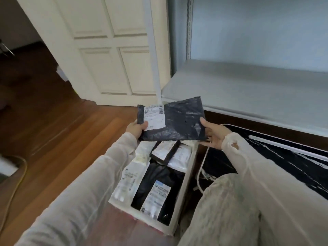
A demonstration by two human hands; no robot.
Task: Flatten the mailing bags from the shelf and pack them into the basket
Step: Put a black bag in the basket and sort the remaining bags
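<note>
- Two hands hold one dark mailing bag in the head view, above the basket on the wooden floor and in front of the pale shelf.
- Left hand pinches the bag's left edge, thumb on the white shipping label; right hand cups the right corner from beneath, thumb on top.
- Bag lies roughly flat and level, its plastic crinkled, not yet touching the bags already packed.
- Several flattened bags, black and white, already fill the basket, most with labels facing up.
- Risk, as judged: the slick plastic could slide from so light a hold and drop crooked, or land outside the basket's rim.
- Risk, as judged: trapped air or a folded corner could leave the bag puffed, so the stack sits uneven and later bags slip off.
- Risk, as judged: the basket looks well filled, so a careless drop may ruck the bags beneath.
- Writing: the label on the held bag carries a barcode and printed lines, too blurred to read.
- Labels in the basket likewise show barcodes and small print, none legible; no brand can be made out.
</note>
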